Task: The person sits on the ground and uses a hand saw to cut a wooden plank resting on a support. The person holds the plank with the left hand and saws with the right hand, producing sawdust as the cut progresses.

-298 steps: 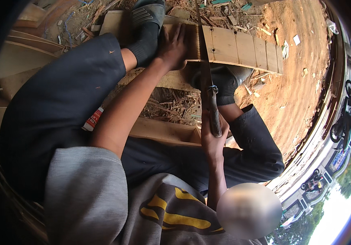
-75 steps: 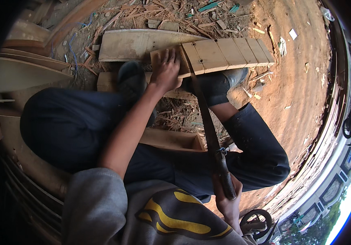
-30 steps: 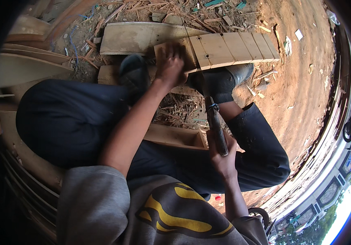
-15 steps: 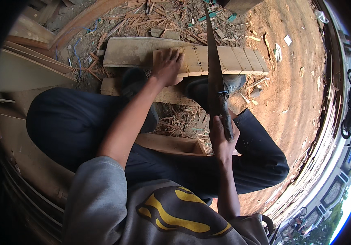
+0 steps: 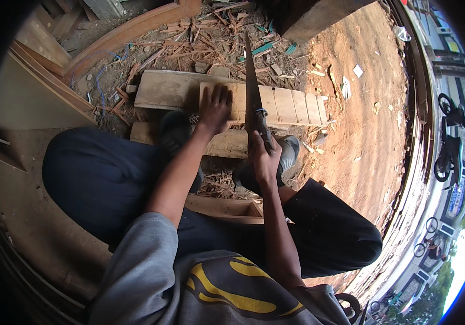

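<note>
My right hand (image 5: 265,158) is closed round the handle of a handsaw (image 5: 252,86), whose dark, tapering blade points away from me across a short pale board (image 5: 281,103). Several dark lines or cuts cross that board towards its right end. My left hand (image 5: 216,110) lies at the board's left end with its fingers stretched out and apart, slightly blurred. Beneath the board is a longer, greyer plank (image 5: 159,89); another plank (image 5: 224,143) lies nearer me. Whether the saw teeth touch the board I cannot tell.
Wood splinters (image 5: 197,35) litter the ground beyond the planks. An open wooden box (image 5: 221,207) sits by my legs. At left leans a large panel (image 5: 37,97); a thick post (image 5: 324,19) stands at the far side. Bare brown soil (image 5: 362,130) stretches to the right.
The saw and my right hand have moved left along the board. My right foot has drawn back towards me from beneath the board. My left hand's fingers have shifted, and the whole view has tilted.
</note>
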### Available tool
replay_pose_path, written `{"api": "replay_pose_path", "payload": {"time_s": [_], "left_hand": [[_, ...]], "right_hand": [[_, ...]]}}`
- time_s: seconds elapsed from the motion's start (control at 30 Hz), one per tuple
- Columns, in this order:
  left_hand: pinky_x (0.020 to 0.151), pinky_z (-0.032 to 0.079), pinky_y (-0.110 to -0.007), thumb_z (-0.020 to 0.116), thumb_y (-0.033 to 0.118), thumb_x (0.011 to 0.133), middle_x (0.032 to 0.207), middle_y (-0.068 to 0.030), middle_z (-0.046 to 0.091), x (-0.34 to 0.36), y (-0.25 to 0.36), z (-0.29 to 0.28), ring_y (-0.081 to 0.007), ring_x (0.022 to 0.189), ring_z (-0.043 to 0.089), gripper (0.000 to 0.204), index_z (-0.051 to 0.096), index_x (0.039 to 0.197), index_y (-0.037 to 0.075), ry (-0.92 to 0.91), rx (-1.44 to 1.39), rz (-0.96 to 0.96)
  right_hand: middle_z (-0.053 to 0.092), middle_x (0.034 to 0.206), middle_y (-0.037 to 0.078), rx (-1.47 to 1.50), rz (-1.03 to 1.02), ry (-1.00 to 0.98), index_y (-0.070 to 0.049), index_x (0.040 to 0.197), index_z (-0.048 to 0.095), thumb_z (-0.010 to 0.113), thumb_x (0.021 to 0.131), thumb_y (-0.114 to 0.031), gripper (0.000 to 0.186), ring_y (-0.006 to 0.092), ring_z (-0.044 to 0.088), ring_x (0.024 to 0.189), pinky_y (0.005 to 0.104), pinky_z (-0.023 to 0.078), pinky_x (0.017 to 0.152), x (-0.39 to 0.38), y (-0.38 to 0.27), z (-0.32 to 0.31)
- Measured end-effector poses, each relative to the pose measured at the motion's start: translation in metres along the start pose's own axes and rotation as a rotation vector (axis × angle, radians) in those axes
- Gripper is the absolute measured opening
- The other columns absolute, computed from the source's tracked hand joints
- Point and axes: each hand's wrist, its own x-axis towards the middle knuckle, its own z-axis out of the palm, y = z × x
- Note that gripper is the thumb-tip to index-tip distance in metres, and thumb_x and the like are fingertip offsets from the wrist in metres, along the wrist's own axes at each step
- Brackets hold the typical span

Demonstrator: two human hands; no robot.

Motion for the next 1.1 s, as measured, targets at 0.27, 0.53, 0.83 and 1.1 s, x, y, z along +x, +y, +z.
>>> {"api": "replay_pose_path", "payload": {"time_s": [0.27, 0.53, 0.83, 1.1], "left_hand": [[0.108, 0.013, -0.062, 0.072, 0.055, 0.061, 0.146, -0.0171, 0.029, 0.028, -0.015, -0.014, -0.0384, 0.139, 0.015, 0.105, 0.029, 0.140, 0.001, -0.293, -0.143, 0.176], [0.109, 0.002, -0.061, 0.068, 0.076, 0.047, 0.148, -0.0290, 0.012, 0.039, -0.030, -0.011, -0.0416, 0.139, 0.006, 0.137, 0.011, 0.144, -0.002, -0.315, -0.010, 0.091], [0.112, 0.015, -0.044, 0.047, 0.036, 0.087, 0.138, -0.0128, 0.041, 0.038, -0.043, 0.041, -0.0267, 0.131, 0.033, 0.056, 0.042, 0.132, 0.003, 0.132, -0.351, -0.051], [0.109, 0.022, -0.045, 0.041, 0.013, 0.087, 0.121, -0.0139, 0.051, 0.060, -0.015, 0.050, -0.0282, 0.119, 0.044, 0.038, 0.048, 0.124, 0.007, 0.033, -0.091, -0.319]], "right_hand": [[0.047, 0.057, -0.003, 0.025, -0.043, 0.037, -0.007, 0.073, 0.052, 0.058, 0.090, -0.020, 0.022, 0.0043, 0.041, 0.045, 0.0206, 0.030, 0.041, 0.012, 0.027, -0.002], [0.046, 0.062, -0.005, -0.059, -0.062, 0.006, -0.003, 0.077, 0.056, 0.060, 0.089, -0.022, 0.023, 0.0038, 0.038, 0.056, 0.0230, 0.030, 0.048, 0.029, 0.050, 0.008], [0.043, 0.062, -0.004, -0.030, 0.008, 0.010, -0.003, 0.073, 0.052, 0.059, 0.090, -0.022, 0.026, 0.0052, 0.035, 0.059, 0.0254, 0.030, 0.051, 0.040, 0.044, 0.020], [0.046, 0.057, -0.004, -0.052, -0.028, 0.009, -0.007, 0.074, 0.052, 0.060, 0.089, -0.018, 0.020, 0.0036, 0.038, 0.045, 0.0206, 0.028, 0.040, 0.048, 0.053, 0.020]]}}
